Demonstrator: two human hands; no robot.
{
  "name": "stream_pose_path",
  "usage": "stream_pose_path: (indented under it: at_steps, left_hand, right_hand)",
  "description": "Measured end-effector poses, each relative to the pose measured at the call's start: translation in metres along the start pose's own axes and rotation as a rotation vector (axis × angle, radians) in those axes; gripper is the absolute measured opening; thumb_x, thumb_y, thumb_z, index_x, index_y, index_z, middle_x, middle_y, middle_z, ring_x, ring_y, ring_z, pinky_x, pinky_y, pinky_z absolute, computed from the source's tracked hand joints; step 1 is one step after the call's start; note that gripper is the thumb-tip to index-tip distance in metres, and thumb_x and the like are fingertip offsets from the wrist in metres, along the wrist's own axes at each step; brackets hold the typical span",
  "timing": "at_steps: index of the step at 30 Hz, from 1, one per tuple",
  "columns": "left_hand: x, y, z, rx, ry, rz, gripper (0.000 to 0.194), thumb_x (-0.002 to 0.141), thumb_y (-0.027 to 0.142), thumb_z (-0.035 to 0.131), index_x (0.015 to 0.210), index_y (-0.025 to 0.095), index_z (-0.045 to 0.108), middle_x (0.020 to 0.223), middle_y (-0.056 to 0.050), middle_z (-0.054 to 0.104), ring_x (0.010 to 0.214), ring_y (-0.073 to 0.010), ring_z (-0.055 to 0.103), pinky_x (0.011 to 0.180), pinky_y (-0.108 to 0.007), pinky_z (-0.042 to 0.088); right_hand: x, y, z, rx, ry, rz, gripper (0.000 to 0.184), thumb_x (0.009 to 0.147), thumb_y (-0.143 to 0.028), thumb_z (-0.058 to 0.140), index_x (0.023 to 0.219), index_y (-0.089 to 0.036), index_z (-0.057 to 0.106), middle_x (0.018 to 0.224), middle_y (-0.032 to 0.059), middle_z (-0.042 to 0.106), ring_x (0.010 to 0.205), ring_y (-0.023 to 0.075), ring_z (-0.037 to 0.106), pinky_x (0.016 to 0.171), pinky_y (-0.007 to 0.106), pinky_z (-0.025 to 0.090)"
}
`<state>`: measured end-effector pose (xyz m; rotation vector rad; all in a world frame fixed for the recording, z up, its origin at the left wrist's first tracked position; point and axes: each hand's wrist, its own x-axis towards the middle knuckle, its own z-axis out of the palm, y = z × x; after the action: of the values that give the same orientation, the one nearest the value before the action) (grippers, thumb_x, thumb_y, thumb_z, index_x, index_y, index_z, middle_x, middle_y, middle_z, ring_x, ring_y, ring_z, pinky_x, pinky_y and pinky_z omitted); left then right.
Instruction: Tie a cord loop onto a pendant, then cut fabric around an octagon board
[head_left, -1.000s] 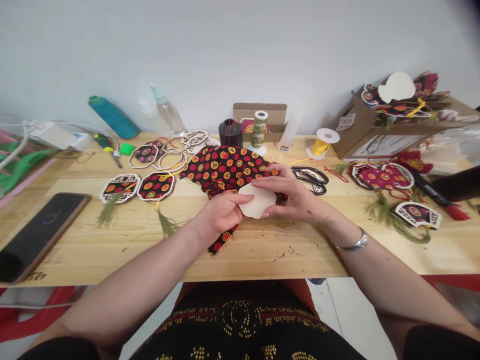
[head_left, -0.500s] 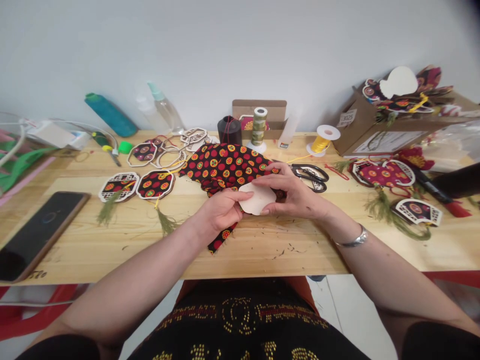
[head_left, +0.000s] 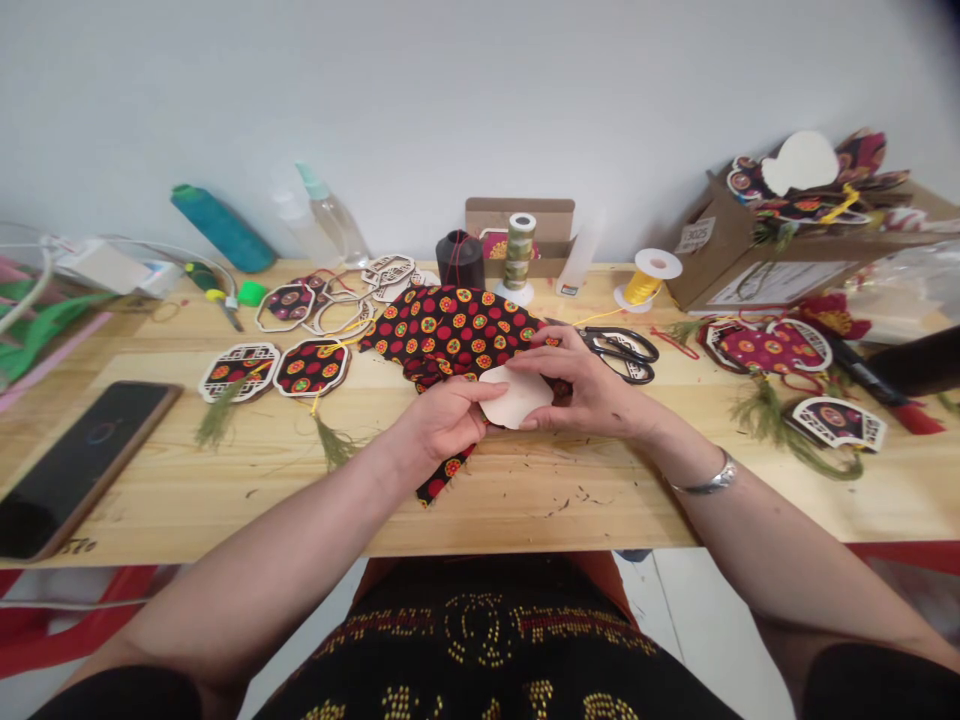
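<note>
Between my two hands is a pale, flat piece with a scalloped outline (head_left: 516, 399), its plain face turned up. My left hand (head_left: 450, 418) pinches its left edge, thumb on top and fingers curled below. My right hand (head_left: 581, 385) grips the right side, with the thumb at the lower edge and the fingers over the far edge. Black cloth with red and yellow flowers (head_left: 457, 325) lies bunched just behind the piece. A narrow strip of the same print sticks out below my left hand. Black-handled scissors (head_left: 622, 350) lie beyond my right hand, their blades partly hidden.
Framed ornaments with tassels (head_left: 311, 368) lie at left, beside a phone (head_left: 86, 470). Along the wall stand a black thread cone (head_left: 460, 262), a green spool (head_left: 519, 250) and a yellow cord spool (head_left: 645, 280). A filled cardboard box (head_left: 780, 260) stands at back right, with more ornaments (head_left: 836, 425) before it.
Almost nothing differs. Both hands keep the same hold on the pale piece, and the whole view has shifted very slightly.
</note>
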<state>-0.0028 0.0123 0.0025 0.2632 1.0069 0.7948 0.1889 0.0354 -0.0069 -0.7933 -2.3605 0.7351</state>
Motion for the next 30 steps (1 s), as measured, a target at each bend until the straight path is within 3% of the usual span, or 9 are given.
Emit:
stream_pose_path:
  at_steps: [5, 17, 24, 30]
  left_hand:
    - [0.0006, -0.0003, -0.0002, -0.003, 0.001, 0.002, 0.032, 0.081, -0.005, 0.05, 0.109, 0.003, 0.064, 0.087, -0.015, 0.075, 0.084, -0.0246, 0.071, 0.077, -0.035, 0.056]
    - [0.0038, 0.0018, -0.0051, -0.024, -0.022, -0.025, 0.035, 0.088, 0.007, 0.045, 0.12, 0.002, 0.057, 0.098, -0.018, 0.072, 0.092, -0.0266, 0.069, 0.086, -0.043, 0.054]
    - [0.0033, 0.0044, -0.0055, -0.046, -0.036, -0.023, 0.029, 0.09, 0.013, 0.044, 0.112, 0.003, 0.061, 0.082, -0.013, 0.072, 0.072, -0.0215, 0.069, 0.078, -0.042, 0.056]
    - [-0.0003, 0.0074, -0.0013, -0.099, -0.086, -0.054, 0.037, 0.094, 0.024, 0.038, 0.118, 0.003, 0.058, 0.09, -0.017, 0.073, 0.088, -0.0277, 0.07, 0.084, -0.047, 0.054]
  right_hand:
    - [-0.0001, 0.0015, 0.0005, -0.011, -0.007, -0.004, 0.061, 0.071, -0.049, 0.076, 0.123, -0.019, 0.063, 0.119, 0.0085, 0.065, 0.122, 0.0302, 0.038, 0.103, 0.049, 0.038]
    - [-0.0001, 0.0024, 0.002, -0.039, -0.011, -0.018, 0.061, 0.072, -0.051, 0.074, 0.123, -0.021, 0.063, 0.118, 0.0094, 0.065, 0.122, 0.0314, 0.038, 0.103, 0.051, 0.036]
    - [-0.0001, 0.0009, 0.001, -0.041, -0.023, -0.011, 0.06, 0.072, -0.051, 0.074, 0.122, -0.02, 0.063, 0.118, 0.0087, 0.065, 0.121, 0.0304, 0.039, 0.103, 0.049, 0.037]
    - [0.0001, 0.0007, 0.0003, -0.041, -0.033, -0.001, 0.06, 0.071, -0.05, 0.075, 0.122, -0.02, 0.064, 0.118, 0.0087, 0.065, 0.121, 0.0311, 0.04, 0.102, 0.05, 0.037]
